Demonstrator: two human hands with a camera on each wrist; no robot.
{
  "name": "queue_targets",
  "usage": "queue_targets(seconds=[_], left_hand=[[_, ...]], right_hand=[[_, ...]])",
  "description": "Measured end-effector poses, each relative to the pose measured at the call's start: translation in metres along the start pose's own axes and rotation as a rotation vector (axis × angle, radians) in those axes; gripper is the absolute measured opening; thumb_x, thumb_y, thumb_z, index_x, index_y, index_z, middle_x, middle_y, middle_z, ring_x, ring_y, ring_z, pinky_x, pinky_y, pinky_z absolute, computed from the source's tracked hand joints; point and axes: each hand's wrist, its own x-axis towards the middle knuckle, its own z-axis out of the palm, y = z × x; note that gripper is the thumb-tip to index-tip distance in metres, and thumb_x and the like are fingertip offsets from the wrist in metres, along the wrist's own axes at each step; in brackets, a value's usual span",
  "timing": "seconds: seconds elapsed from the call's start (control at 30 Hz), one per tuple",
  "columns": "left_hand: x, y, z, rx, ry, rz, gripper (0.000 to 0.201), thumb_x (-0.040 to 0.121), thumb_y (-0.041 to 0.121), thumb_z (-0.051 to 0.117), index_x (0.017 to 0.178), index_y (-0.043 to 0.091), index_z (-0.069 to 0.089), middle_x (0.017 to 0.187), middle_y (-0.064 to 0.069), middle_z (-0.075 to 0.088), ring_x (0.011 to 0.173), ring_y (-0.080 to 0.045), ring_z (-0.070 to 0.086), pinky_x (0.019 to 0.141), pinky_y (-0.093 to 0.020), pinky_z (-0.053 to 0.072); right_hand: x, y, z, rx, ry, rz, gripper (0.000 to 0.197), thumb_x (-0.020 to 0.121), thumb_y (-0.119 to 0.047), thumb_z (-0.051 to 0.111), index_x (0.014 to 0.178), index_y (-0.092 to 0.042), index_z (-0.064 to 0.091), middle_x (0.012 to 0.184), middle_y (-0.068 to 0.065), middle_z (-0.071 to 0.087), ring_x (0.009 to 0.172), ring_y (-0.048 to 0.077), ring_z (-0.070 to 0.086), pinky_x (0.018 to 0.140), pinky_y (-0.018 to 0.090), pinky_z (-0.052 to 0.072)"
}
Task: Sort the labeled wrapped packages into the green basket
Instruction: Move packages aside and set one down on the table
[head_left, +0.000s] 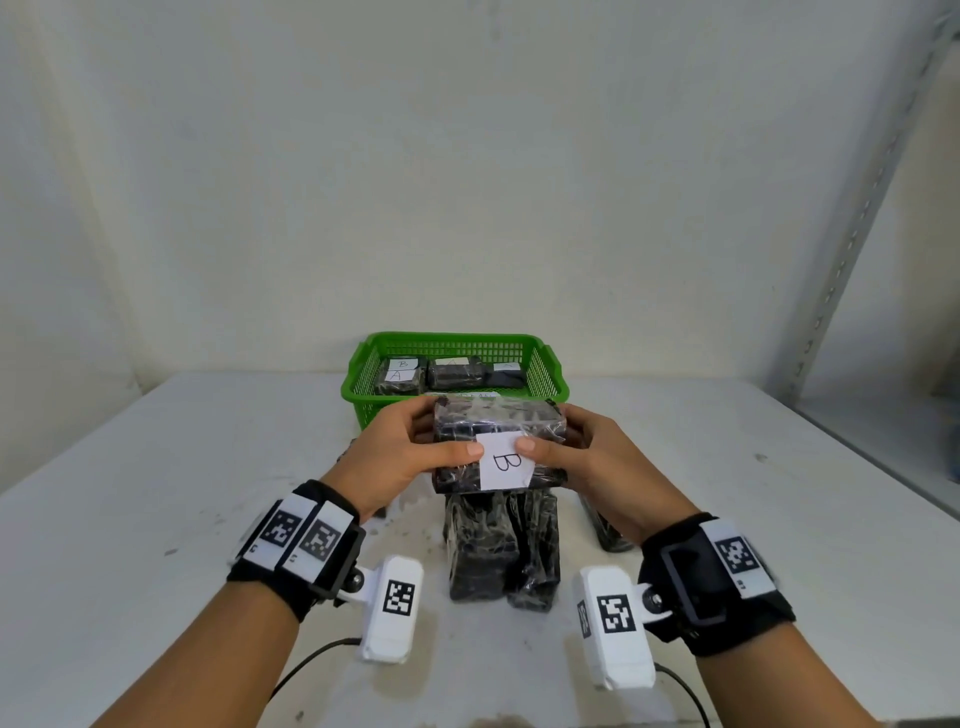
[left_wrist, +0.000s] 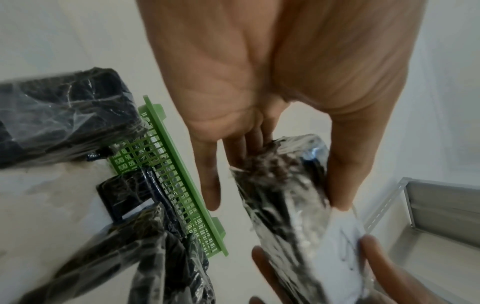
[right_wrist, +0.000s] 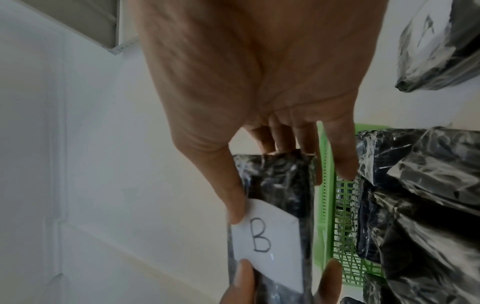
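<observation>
A black package wrapped in clear film (head_left: 498, 418) is held level between both hands, just in front of the green basket (head_left: 452, 340) and above the table. Its white label (head_left: 505, 463) reads B and faces me. My left hand (head_left: 441, 449) grips its left end, thumb on top by the label. My right hand (head_left: 556, 442) grips the right end the same way. The right wrist view shows the B label (right_wrist: 267, 242) under my right thumb (right_wrist: 233, 205). In the left wrist view the package (left_wrist: 285, 205) sits between thumb and fingers. The basket holds several labeled packages (head_left: 397, 376).
More black wrapped packages (head_left: 501, 551) lie on the white table (head_left: 208, 467) under my hands, and another (head_left: 605, 525) sits to the right. A metal shelf upright (head_left: 852, 244) stands at the right. The wall is right behind the basket.
</observation>
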Motion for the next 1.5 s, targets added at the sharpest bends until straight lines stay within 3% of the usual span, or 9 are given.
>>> queue_targets(seconds=[0.1, 0.17, 0.3, 0.4, 0.67, 1.0, 1.13, 1.33, 1.5], left_hand=[[0.000, 0.000, -0.001, 0.019, 0.032, 0.034, 0.068, 0.063, -0.006, 0.084, 0.122, 0.019, 0.061, 0.117, -0.003, 0.071, 0.111, -0.019, 0.067, 0.092, -0.035, 0.056], [0.001, 0.000, 0.000, 0.055, 0.020, 0.059, 0.073, 0.061, -0.012, 0.084, 0.121, 0.023, 0.061, 0.118, -0.002, 0.069, 0.112, -0.018, 0.066, 0.091, -0.034, 0.056], [0.001, -0.001, 0.003, 0.051, -0.055, 0.023, 0.073, 0.062, 0.014, 0.091, 0.126, 0.029, 0.059, 0.124, 0.001, 0.067, 0.115, -0.017, 0.065, 0.097, -0.038, 0.053], [0.000, 0.001, 0.008, 0.002, -0.080, -0.080, 0.064, 0.073, 0.043, 0.083, 0.128, 0.019, 0.060, 0.123, -0.002, 0.070, 0.115, -0.022, 0.066, 0.104, -0.048, 0.048], [-0.003, 0.001, 0.013, 0.064, -0.047, -0.025, 0.054, 0.072, 0.037, 0.084, 0.120, 0.017, 0.067, 0.116, -0.002, 0.073, 0.110, -0.019, 0.068, 0.103, -0.047, 0.049], [-0.002, 0.005, 0.010, -0.058, -0.067, -0.078, 0.049, 0.078, 0.027, 0.079, 0.120, 0.006, 0.066, 0.120, -0.012, 0.070, 0.115, -0.031, 0.065, 0.104, -0.045, 0.049], [-0.002, 0.009, 0.011, -0.065, -0.061, -0.110, 0.046, 0.079, 0.028, 0.075, 0.117, 0.003, 0.067, 0.117, -0.014, 0.071, 0.112, -0.030, 0.067, 0.102, -0.046, 0.050], [-0.001, 0.012, 0.012, -0.063, -0.075, -0.113, 0.045, 0.079, 0.024, 0.070, 0.119, 0.005, 0.067, 0.116, -0.010, 0.072, 0.110, -0.026, 0.068, 0.091, -0.038, 0.057], [0.002, 0.006, 0.007, 0.023, -0.023, -0.059, 0.060, 0.065, 0.035, 0.086, 0.118, 0.013, 0.066, 0.114, -0.006, 0.073, 0.109, -0.024, 0.069, 0.099, -0.044, 0.052]], right_hand=[[-0.004, -0.008, 0.001, -0.004, -0.020, 0.075, 0.083, 0.063, -0.049, 0.093, 0.133, -0.015, 0.065, 0.122, 0.006, 0.077, 0.112, 0.025, 0.074, 0.099, 0.049, 0.059], [-0.006, -0.013, 0.003, 0.030, -0.015, 0.133, 0.072, 0.072, -0.055, 0.087, 0.126, -0.010, 0.070, 0.118, 0.010, 0.078, 0.110, 0.029, 0.074, 0.093, 0.046, 0.062], [-0.006, -0.010, 0.005, 0.096, 0.045, 0.111, 0.046, 0.088, -0.034, 0.078, 0.122, -0.003, 0.071, 0.118, 0.016, 0.077, 0.106, 0.030, 0.076, 0.080, 0.038, 0.064], [-0.006, -0.006, 0.002, 0.078, 0.043, 0.064, 0.054, 0.079, -0.034, 0.082, 0.123, -0.006, 0.071, 0.119, 0.012, 0.077, 0.107, 0.030, 0.075, 0.091, 0.043, 0.062], [-0.007, -0.007, 0.003, 0.021, 0.012, 0.043, 0.062, 0.071, -0.043, 0.086, 0.121, -0.010, 0.074, 0.113, 0.010, 0.080, 0.109, 0.028, 0.076, 0.100, 0.050, 0.058], [-0.008, -0.004, -0.004, 0.026, -0.021, 0.039, 0.064, 0.070, -0.019, 0.087, 0.128, -0.003, 0.067, 0.120, 0.011, 0.078, 0.110, 0.028, 0.075, 0.090, 0.040, 0.062], [-0.007, -0.005, -0.003, 0.025, -0.001, 0.056, 0.070, 0.069, -0.030, 0.088, 0.130, -0.004, 0.065, 0.119, 0.010, 0.078, 0.110, 0.026, 0.075, 0.089, 0.039, 0.062], [-0.008, -0.007, -0.002, 0.032, 0.024, 0.052, 0.061, 0.075, -0.033, 0.084, 0.128, -0.006, 0.068, 0.119, 0.011, 0.078, 0.113, 0.030, 0.073, 0.105, 0.055, 0.055], [-0.012, -0.013, -0.003, -0.002, 0.028, 0.107, 0.074, 0.072, -0.052, 0.079, 0.131, -0.010, 0.067, 0.123, 0.012, 0.076, 0.114, 0.031, 0.073, 0.105, 0.047, 0.056]])
